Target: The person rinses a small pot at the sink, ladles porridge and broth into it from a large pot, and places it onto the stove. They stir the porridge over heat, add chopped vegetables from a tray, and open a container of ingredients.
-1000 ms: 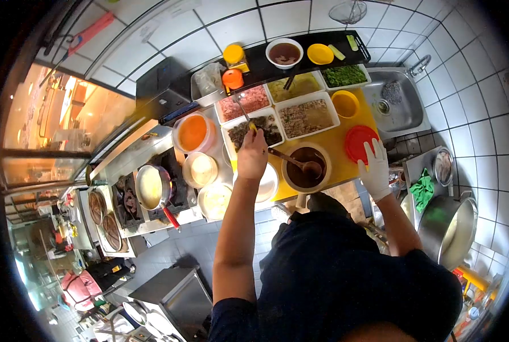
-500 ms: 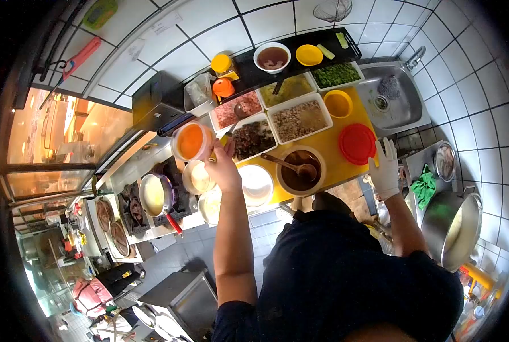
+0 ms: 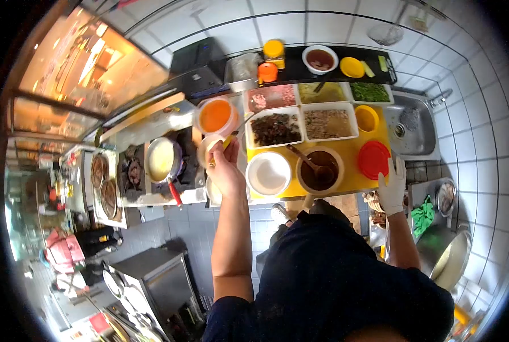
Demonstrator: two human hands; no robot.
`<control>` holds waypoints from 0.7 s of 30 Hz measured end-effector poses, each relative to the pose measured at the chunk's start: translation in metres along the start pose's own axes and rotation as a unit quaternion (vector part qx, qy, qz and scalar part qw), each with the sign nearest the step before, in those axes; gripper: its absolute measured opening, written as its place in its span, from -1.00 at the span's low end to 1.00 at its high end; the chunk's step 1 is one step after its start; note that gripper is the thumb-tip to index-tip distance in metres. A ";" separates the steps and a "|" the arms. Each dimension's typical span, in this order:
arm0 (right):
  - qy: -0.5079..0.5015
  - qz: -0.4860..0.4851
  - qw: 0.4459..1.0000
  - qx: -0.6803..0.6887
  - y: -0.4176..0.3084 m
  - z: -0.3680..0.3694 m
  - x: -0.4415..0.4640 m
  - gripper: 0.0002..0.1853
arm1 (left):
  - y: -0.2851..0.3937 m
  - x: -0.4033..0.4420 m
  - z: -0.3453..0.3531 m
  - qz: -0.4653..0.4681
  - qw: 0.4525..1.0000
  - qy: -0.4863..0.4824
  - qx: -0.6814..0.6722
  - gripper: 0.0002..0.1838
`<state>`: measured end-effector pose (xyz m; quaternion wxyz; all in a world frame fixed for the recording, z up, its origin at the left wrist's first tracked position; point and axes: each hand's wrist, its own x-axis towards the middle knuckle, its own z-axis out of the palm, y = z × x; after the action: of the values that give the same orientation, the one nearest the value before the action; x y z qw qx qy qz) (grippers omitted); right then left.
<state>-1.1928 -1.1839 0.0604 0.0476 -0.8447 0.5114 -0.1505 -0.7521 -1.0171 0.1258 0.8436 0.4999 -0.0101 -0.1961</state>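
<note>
My bare left hand (image 3: 226, 168) is closed around the yellow handle of a metal spoon (image 3: 244, 123). The spoon's shaft points up and right, and its bowl is over the left end of a white tray of pink minced meat (image 3: 280, 97); pink bits appear to be in the bowl. Just below lies a tray of dark chopped filling (image 3: 275, 129). My right hand (image 3: 392, 188), in a white glove with fingers apart, is beside the red round lid (image 3: 374, 161), its fingertips at or touching the rim.
On the yellow board (image 3: 351, 185) stand a white tub (image 3: 269, 174) and a pot of dark sauce (image 3: 318, 174) with a ladle. An orange-filled container (image 3: 216, 115) and a red-handled pan (image 3: 163, 161) on the stove are left. A sink (image 3: 417, 122) is right.
The whole view has turned and shifted, so the counter appears further right. The spoon's bowl has moved from the middle of the pink meat to the tray's left end. My right hand remains near the lid.
</note>
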 end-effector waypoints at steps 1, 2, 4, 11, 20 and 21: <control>-0.003 -0.004 1.000 0.005 -0.001 0.002 0.000 -0.36 | 0.008 -0.004 -0.011 0.011 1.000 0.003 -0.008 -0.77; 0.001 -0.017 1.000 0.001 0.000 0.005 0.000 -0.35 | 0.017 -0.009 -0.021 0.019 0.999 0.022 -0.018 -0.78; 0.008 -0.042 0.999 -0.005 -0.008 0.008 0.000 -0.35 | 0.037 -0.016 -0.045 0.035 0.997 0.065 -0.035 -0.78; 0.001 -0.076 0.997 0.000 -0.046 0.006 -0.001 -0.38 | 0.072 -0.022 -0.132 0.225 0.954 0.156 0.124 -0.74; 0.009 -0.101 0.995 -0.025 -0.076 -0.015 -0.001 -0.39 | -0.021 0.037 -0.305 0.334 0.601 -0.041 0.725 -0.53; 0.002 -0.093 0.995 -0.034 -0.080 -0.020 0.001 -0.38 | -0.016 0.036 -0.296 0.363 0.567 -0.021 0.739 -0.56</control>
<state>-1.1305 -1.1452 0.0984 0.0035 -0.8893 0.4356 -0.1389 -0.6606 -0.7875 -0.0423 0.1797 0.8989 -0.3503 0.1922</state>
